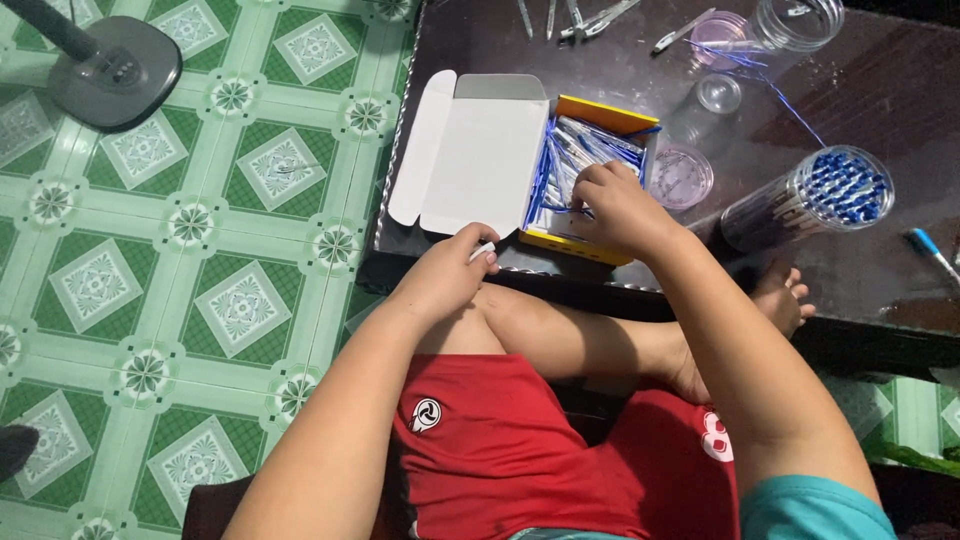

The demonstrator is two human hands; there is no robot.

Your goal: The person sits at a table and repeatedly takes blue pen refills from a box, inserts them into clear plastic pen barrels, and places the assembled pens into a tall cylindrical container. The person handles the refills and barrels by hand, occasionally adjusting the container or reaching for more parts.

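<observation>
- You get even, fairly bright indoor light on the green tiled floor (200, 250), with colours clear.
- The dark table (880, 90) throws back patchy glare near its far right part.
- Your right hand (620, 210) casts only a soft shadow.
- Detail is slightly soft overall; the clear jars (800, 20) at the top edge blur.

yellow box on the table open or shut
Open: the yellow box has its white lid flap folded flat, baring blue pens inside.
</observation>
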